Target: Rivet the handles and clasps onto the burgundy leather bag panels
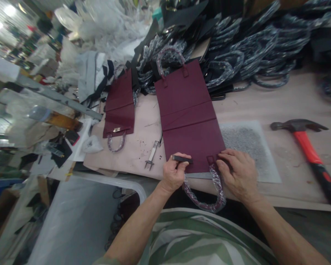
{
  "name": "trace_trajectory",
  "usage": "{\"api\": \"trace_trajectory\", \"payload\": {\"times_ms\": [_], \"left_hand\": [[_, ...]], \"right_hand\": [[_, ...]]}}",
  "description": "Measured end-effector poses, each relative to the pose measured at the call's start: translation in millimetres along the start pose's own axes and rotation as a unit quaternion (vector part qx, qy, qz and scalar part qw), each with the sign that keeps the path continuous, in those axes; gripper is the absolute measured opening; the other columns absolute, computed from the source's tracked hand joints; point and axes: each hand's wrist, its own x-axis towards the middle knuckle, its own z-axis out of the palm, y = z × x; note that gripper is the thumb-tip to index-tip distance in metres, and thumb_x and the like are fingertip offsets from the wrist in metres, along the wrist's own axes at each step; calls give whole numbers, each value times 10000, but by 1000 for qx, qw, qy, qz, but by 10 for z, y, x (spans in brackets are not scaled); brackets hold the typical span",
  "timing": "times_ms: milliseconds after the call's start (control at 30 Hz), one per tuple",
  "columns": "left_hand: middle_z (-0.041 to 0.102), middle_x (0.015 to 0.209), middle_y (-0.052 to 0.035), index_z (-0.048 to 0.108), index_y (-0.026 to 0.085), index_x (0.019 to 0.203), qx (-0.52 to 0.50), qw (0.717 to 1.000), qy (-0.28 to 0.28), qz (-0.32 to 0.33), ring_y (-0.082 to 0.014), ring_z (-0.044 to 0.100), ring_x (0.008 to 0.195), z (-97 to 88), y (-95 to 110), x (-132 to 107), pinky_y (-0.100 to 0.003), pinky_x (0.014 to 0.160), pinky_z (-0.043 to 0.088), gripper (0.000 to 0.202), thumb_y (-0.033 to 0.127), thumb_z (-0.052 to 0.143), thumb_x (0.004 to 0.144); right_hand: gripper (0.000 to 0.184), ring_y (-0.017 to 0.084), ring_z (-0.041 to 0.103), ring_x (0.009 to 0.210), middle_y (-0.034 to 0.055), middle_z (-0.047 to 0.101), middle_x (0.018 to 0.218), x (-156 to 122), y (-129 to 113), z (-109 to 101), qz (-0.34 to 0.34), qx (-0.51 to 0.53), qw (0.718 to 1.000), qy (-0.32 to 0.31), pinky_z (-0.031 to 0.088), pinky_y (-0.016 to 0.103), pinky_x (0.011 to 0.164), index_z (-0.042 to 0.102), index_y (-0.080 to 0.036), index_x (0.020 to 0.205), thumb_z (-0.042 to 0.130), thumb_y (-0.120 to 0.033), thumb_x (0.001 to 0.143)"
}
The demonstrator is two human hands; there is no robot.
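A flat burgundy leather bag panel [188, 110] lies on the table before me, with a plastic-wrapped handle at each end. My left hand [175, 170] is closed on a short dark bar [181, 159], pinched between thumb and fingers over the panel's near edge. My right hand [238, 173] rests at the near right corner, its fingers apart and touching the panel's edge. Between my hands, the near wrapped handle [205, 204] hangs in a loop past the table edge. What the bar touches underneath cannot be made out.
A hammer [306, 138] with a red and black grip lies at the right. Beneath the panel's right side is a speckled slab [244, 147]. Calipers [152, 155] lie left, near a second burgundy panel [119, 106]. Wrapped black handles [253, 48] are piled behind.
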Motion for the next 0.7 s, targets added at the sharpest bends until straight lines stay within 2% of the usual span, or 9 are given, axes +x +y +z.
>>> {"api": "trace_trajectory", "payload": {"times_ms": [133, 267, 433, 600, 700], "left_hand": [[763, 979, -73, 680, 168, 1023, 18, 999, 0, 34, -174, 727, 930, 5, 16, 13, -306, 901, 594, 118, 162, 601, 937], [756, 980, -76, 668, 161, 1037, 62, 993, -1, 99, -176, 731, 921, 37, 29, 33, -296, 875, 605, 131, 158, 574, 946], [739, 940, -62, 625, 165, 1036, 28, 999, -5, 41, -155, 732, 857, 75, 29, 75, -256, 811, 606, 123, 140, 562, 934], [744, 945, -59, 629, 168, 1039, 58, 994, -10, 95, -150, 729, 826, 64, 22, 87, -251, 787, 610, 123, 156, 550, 946], [743, 939, -58, 630, 167, 1027, 72, 992, -14, 101, -151, 728, 814, 61, 26, 90, -254, 775, 616, 116, 167, 536, 958]], "right_hand": [[213, 273, 632, 1028, 108, 700, 1086, -9, 31, 8, -10, 7, 1000, 2, 459, 438, 905, 687, -174, 1015, 567, -349, 991], [217, 274, 629, 1010, 104, 696, 1085, -6, 35, 6, -16, 0, 1000, -2, 454, 439, 894, 683, -171, 1012, 560, -348, 996], [226, 277, 630, 995, 118, 696, 1074, 16, 23, -8, -22, -6, 1000, 1, 456, 431, 878, 680, -163, 1020, 553, -348, 999], [242, 288, 635, 1007, 130, 699, 1074, 16, 31, 6, -18, 2, 1000, 1, 462, 446, 884, 691, -154, 1018, 550, -349, 993], [255, 287, 637, 1021, 122, 700, 1079, 17, -4, -30, -2, 30, 999, -18, 472, 457, 898, 691, -171, 1013, 536, -372, 991]]}}
